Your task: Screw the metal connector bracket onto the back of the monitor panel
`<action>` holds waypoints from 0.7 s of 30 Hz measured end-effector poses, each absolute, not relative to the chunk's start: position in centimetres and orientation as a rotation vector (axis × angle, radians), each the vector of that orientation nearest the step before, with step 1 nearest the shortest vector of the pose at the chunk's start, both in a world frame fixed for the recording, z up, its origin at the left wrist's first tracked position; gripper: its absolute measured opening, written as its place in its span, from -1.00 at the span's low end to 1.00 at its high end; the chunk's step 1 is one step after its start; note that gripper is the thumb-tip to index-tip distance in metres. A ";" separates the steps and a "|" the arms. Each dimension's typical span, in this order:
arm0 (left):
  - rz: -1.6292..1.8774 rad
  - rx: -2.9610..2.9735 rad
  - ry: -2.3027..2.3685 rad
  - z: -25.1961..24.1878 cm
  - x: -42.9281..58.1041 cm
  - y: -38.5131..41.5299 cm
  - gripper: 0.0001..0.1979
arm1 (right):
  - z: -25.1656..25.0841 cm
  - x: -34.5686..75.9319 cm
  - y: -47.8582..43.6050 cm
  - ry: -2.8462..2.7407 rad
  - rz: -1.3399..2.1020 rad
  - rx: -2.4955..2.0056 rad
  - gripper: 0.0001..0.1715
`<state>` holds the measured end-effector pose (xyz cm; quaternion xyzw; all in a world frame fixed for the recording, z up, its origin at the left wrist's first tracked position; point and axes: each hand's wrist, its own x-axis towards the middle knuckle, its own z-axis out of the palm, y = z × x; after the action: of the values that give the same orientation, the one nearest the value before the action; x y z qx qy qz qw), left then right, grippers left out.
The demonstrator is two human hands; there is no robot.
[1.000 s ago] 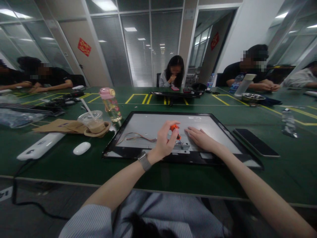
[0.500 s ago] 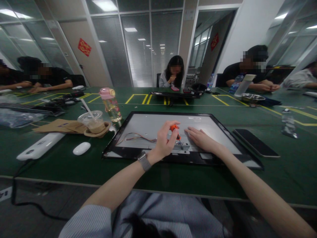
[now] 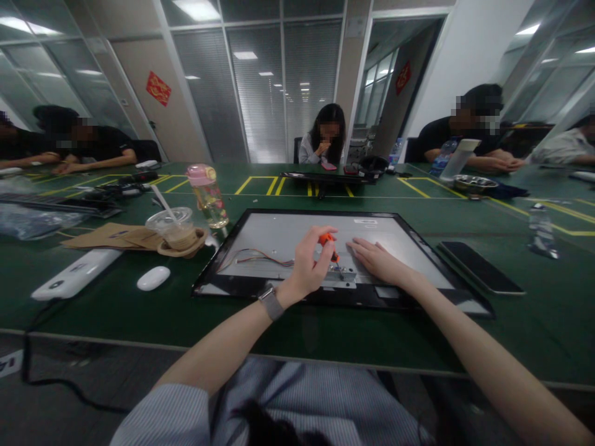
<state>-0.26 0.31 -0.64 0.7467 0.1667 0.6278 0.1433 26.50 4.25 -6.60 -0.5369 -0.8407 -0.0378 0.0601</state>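
My left hand is closed around the orange and black handle of a screwdriver. The screwdriver tilts, its shaft pointing down to a small metal bracket near the front edge of a display panel. Whether the tip sits in a screw is too small to tell. The panel lies flat, grey with a black frame. Right of the screwdriver, my right hand rests flat on the panel with fingers stretched out, holding nothing. A bundle of thin wires runs across the panel to the left of my left hand.
On the left are a white mouse, a white power strip, an iced drink cup and a pink-lidded bottle. A black phone lies right of the panel. Several people sit around the green table.
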 end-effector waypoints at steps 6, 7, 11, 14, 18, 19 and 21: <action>1.818 2.148 0.457 -0.5 -0.3 0.3 -0.80 | -6.8 26.6 4.3 -2.542 -0.119 -1.601 -0.36; 1.817 2.148 0.457 -0.5 -0.3 0.3 -0.80 | -6.8 26.6 4.4 -2.536 -0.115 -1.604 -0.36; 1.804 2.151 0.475 -0.6 -0.3 0.3 -0.80 | -6.8 26.7 4.4 -2.541 -0.077 -1.596 -0.36; 1.806 2.149 0.474 -0.5 -0.3 0.3 -0.79 | -6.8 26.6 4.4 -2.548 -0.078 -1.600 -0.36; 1.810 2.153 0.456 -0.5 -0.3 0.3 -0.79 | -6.8 26.5 4.3 -2.543 -0.105 -1.604 -0.36; 1.807 2.154 0.458 -0.5 -0.3 0.3 -0.80 | -6.7 26.6 4.3 -2.546 -0.112 -1.599 -0.35; 1.801 2.157 0.464 -0.5 -0.3 0.3 -0.79 | -6.7 26.6 4.3 -2.557 -0.125 -1.586 -0.35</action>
<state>-0.31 0.33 -0.51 0.7492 0.1613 0.6255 0.1465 26.60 4.25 -6.70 -0.5255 -0.8473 -0.0413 0.0652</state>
